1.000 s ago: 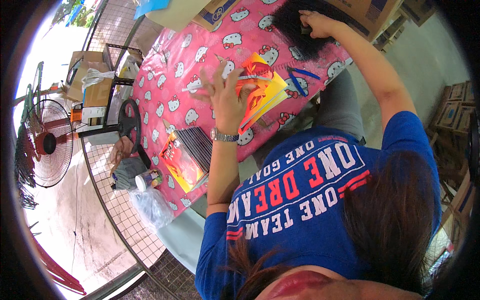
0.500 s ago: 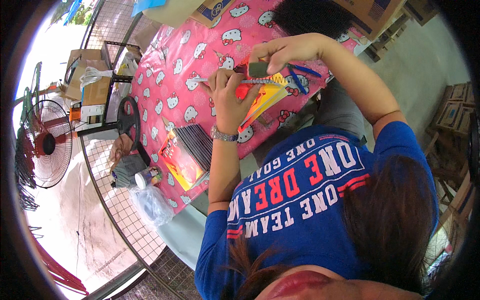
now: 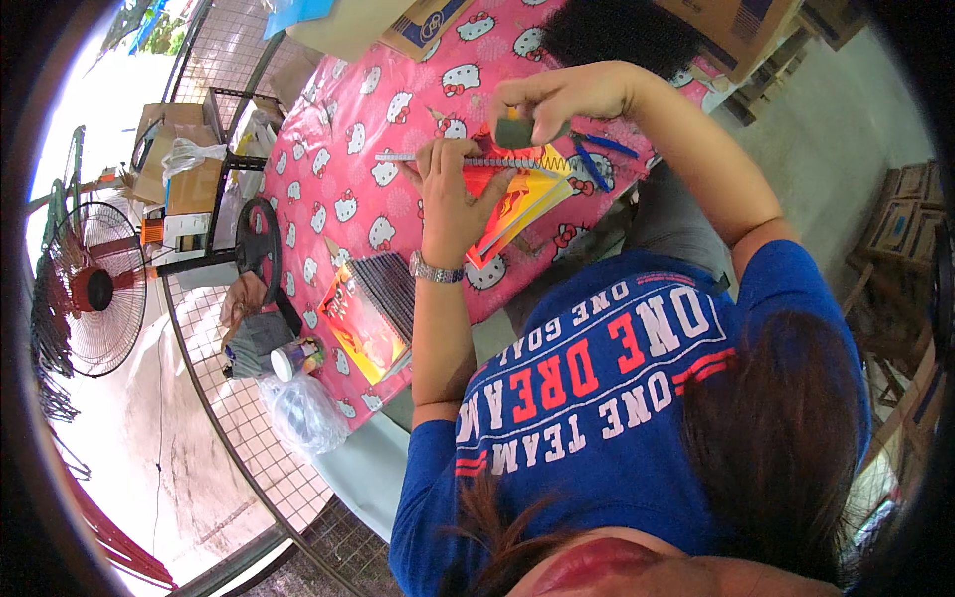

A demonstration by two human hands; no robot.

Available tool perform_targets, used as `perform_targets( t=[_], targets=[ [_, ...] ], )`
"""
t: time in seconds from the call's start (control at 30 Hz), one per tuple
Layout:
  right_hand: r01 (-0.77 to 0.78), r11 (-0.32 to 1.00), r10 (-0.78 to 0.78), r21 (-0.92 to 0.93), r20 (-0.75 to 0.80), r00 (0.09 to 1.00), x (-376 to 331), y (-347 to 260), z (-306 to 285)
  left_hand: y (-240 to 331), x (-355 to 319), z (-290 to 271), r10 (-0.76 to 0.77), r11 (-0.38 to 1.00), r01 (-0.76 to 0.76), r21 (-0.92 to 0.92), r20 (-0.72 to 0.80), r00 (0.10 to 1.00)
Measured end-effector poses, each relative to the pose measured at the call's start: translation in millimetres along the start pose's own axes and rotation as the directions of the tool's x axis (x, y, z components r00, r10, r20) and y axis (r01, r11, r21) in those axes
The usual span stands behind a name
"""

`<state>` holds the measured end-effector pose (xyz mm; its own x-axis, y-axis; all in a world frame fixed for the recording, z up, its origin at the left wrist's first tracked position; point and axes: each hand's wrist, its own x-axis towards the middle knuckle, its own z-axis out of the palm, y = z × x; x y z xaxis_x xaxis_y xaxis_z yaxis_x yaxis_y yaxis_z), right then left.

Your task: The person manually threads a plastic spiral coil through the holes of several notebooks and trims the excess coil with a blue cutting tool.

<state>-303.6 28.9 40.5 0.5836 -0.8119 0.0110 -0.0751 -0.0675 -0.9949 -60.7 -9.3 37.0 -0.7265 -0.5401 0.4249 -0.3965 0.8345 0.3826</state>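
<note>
My left hand (image 3: 453,189) grips a red-and-yellow notebook (image 3: 512,211) near its top edge, thumb on the cover and fingers over the far side. A dark wire spiral coil (image 3: 555,163) runs along that edge, and its right end sticks out past the cover. My right hand (image 3: 572,102) is closed on a dark green block (image 3: 515,133), held just above the coil. Whether the block touches the coil I cannot tell. Blue-handled pliers (image 3: 600,159) lie on the table right of the notebook.
Bound notebooks (image 3: 368,313) lie stacked left of my left forearm on the pink tablecloth (image 3: 343,159). At the far side are a heap of black coils (image 3: 617,40) and cardboard boxes (image 3: 736,30). A fan (image 3: 95,289) stands at left, and a plastic bag (image 3: 303,413) hangs by the table edge.
My left hand and the notebook have shifted slightly left and toward me. The right hand with the block has moved only a little, and the coil remains at the notebook's edge.
</note>
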Motion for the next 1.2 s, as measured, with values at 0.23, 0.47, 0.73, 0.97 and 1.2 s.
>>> perform_targets(
  t=[0.23, 0.47, 0.73, 0.97, 1.2],
  targets=[
    [0.036, 0.947, -0.060, 0.319, 0.067, 0.996, 7.3, 0.4, 1.9, 1.6, -0.2, -0.3, -0.043, 0.997, 0.041, -0.065, -0.041, 0.998],
    [0.162, 0.870, -0.190, 0.466, 0.013, 0.982, 13.6, -2.8, 9.4, -0.6, -3.5, 3.5, -0.076, 0.996, 0.071, -0.062, -0.078, 0.994],
    [0.065, 0.909, -0.103, 0.412, 0.072, 0.992, 40.7, 5.5, -1.0, -32.4, -2.2, -3.0, -0.050, 0.995, 0.062, 0.076, -0.150, 0.987],
    [-0.038, 0.995, 0.030, 0.092, 0.097, 0.995, 49.2, 14.1, -9.4, -28.7, 4.8, 0.9, 0.004, 0.999, 0.005, 0.045, -0.199, 0.980],
    [-0.045, 0.979, 0.030, 0.201, 0.075, 0.997, 40.1, -0.7, -4.2, -27.5, 2.7, 0.5, -0.017, 0.999, 0.024, 0.034, -0.196, 0.981]
  ],
)
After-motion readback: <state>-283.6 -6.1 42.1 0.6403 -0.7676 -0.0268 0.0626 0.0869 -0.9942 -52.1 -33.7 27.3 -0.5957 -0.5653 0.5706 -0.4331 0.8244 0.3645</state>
